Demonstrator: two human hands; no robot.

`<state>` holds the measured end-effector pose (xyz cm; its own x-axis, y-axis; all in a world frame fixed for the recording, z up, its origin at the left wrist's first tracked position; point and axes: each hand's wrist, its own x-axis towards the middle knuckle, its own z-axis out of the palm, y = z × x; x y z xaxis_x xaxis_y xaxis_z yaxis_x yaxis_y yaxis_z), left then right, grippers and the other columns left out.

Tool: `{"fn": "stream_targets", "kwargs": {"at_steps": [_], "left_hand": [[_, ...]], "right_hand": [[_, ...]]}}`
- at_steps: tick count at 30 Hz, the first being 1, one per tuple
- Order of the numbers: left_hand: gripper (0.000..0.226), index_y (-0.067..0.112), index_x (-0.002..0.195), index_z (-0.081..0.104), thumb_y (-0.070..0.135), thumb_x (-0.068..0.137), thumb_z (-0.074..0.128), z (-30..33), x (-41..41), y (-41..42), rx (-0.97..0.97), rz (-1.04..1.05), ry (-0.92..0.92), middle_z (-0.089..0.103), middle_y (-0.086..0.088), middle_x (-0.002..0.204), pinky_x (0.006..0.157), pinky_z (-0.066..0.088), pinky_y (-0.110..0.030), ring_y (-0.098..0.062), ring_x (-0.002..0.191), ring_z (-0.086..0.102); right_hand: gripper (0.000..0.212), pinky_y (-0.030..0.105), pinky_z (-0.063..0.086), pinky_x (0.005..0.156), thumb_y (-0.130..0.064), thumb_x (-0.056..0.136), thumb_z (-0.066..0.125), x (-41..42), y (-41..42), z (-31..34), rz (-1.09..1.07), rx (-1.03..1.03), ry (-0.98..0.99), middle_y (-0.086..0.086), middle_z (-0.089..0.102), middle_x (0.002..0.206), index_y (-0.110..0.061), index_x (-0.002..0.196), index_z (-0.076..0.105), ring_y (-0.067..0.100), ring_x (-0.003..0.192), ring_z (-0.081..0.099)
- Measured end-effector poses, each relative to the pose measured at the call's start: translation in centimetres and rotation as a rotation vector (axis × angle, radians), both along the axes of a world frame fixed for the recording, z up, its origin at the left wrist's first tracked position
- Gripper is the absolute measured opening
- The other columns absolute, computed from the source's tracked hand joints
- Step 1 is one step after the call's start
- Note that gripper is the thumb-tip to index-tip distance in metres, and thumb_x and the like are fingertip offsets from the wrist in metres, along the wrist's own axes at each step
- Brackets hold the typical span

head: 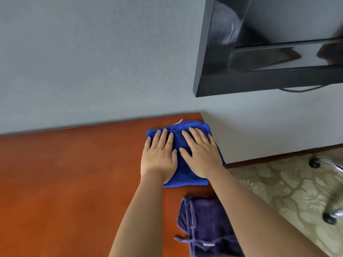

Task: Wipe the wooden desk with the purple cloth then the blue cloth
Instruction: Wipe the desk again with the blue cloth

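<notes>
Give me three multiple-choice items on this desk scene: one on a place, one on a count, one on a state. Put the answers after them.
1. Where does the blue cloth lie on the wooden desk?
A. At the far right corner, by the wall
B. At the far left end
C. On the carpet

2. How many cloths are in view?
A. One
B. Two
C. Three

3. How do the hands lie on the blue cloth?
A. Both flat, fingers straight
B. Both bunched in fists
C. Only one touches it

Answers:
1 A: the cloth sits where the desk's back edge meets its right edge.
2 B: the blue one, and the purple cloth nearer the person.
3 A: the left hand and the right hand press it side by side with straight fingers.
</notes>
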<state>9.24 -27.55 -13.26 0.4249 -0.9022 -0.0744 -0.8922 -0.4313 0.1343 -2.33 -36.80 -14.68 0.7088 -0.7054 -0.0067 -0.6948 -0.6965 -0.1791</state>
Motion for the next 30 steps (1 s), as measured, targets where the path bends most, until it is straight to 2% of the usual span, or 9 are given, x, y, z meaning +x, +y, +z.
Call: {"fn": "stream_targets", "kwargs": {"at_steps": [3,5,7,12,15,19,26,28,30], "left_hand": [[0.056,0.021,0.153,0.002,0.037,0.101,0.014,-0.2,2.0,-2.9,-0.011,-0.017,0.006,-0.007,0.002,0.161,0.12,-0.006,-0.038,-0.014,0.147,-0.01],[0.056,0.021,0.153,0.003,0.037,0.101,0.015,-0.3,3.3,-4.8,-0.021,-0.028,0.006,-0.006,0.002,0.161,0.12,-0.005,-0.038,-0.015,0.147,-0.01],[0.056,0.02,0.153,0.004,0.037,0.101,0.015,-0.5,4.3,-6.4,-0.034,-0.039,0.006,-0.003,0.001,0.161,0.12,-0.004,-0.038,-0.015,0.147,-0.008],[0.056,0.018,0.153,0.009,0.035,0.101,0.017,-0.6,5.5,-8.3,-0.067,-0.055,0.014,0.005,-0.001,0.161,0.12,-0.003,-0.038,-0.016,0.148,-0.001],[0.056,0.016,0.153,0.007,0.036,0.101,0.016,-0.6,5.5,-7.6,-0.057,-0.082,0.01,0.002,-0.002,0.161,0.12,-0.004,-0.038,-0.017,0.148,-0.003],[0.057,0.017,0.153,0.002,0.037,0.101,0.014,-0.5,5.9,-4.0,-0.028,-0.08,-0.013,-0.005,-0.001,0.161,0.12,-0.005,-0.038,-0.016,0.147,-0.009],[0.057,0.018,0.153,-0.003,0.038,0.101,0.01,0.3,5.2,7.9,0.042,0.011,-0.027,-0.01,-0.001,0.16,0.119,-0.007,-0.036,-0.016,0.147,-0.012],[0.063,0.019,0.153,-0.003,0.044,0.095,-0.003,0.4,5.0,11.5,0.064,0.039,-0.04,-0.011,0.0,0.16,0.118,-0.009,-0.035,-0.015,0.147,-0.013],[0.082,0.02,0.153,-0.004,0.047,0.077,-0.021,0.4,5.1,14.6,0.076,0.063,-0.033,-0.012,0.002,0.16,0.117,-0.01,-0.034,-0.014,0.146,-0.014]], "right_hand": [[0.076,0.041,0.004,0.119,-0.059,0.084,0.003,2.0,-2.4,0.2,-0.035,0.012,-0.013,-0.003,0.009,0.16,-0.028,0.152,0.014,0.013,0.147,0.004],[0.063,0.04,0.004,0.119,-0.053,0.095,0.019,3.2,-4.1,0.1,-0.055,0.011,-0.013,-0.003,0.009,0.16,-0.027,0.152,0.014,0.013,0.147,0.004],[0.059,0.039,0.004,0.12,-0.046,0.099,0.027,4.2,-5.5,0.1,-0.067,0.0,-0.01,-0.003,0.008,0.16,-0.027,0.152,0.013,0.013,0.147,0.003],[0.058,0.04,0.007,0.12,-0.041,0.099,0.029,5.6,-7.1,0.4,-0.083,-0.008,-0.005,-0.002,0.012,0.16,-0.025,0.152,0.015,0.015,0.147,0.006],[0.058,0.042,0.005,0.12,-0.041,0.1,0.026,5.6,-6.5,0.8,-0.086,-0.017,0.05,0.0,0.008,0.16,-0.023,0.153,0.011,0.016,0.147,0.003],[0.06,0.046,0.001,0.119,-0.044,0.101,0.022,5.8,-2.9,1.0,-0.069,0.012,0.1,0.002,0.0,0.161,-0.023,0.153,0.004,0.017,0.148,-0.003],[0.061,0.048,0.001,0.118,-0.047,0.1,0.024,6.1,7.6,1.0,0.052,0.051,0.051,0.004,0.004,0.161,-0.023,0.153,0.008,0.019,0.148,-0.001],[0.066,0.048,0.0,0.118,-0.052,0.094,0.011,6.2,11.1,1.1,0.087,0.05,0.056,0.004,0.004,0.161,-0.023,0.153,0.009,0.02,0.148,0.0],[0.081,0.049,0.0,0.117,-0.055,0.081,-0.005,6.4,14.1,1.0,0.122,0.063,0.038,0.005,0.006,0.161,-0.022,0.153,0.012,0.02,0.148,0.001]]}}
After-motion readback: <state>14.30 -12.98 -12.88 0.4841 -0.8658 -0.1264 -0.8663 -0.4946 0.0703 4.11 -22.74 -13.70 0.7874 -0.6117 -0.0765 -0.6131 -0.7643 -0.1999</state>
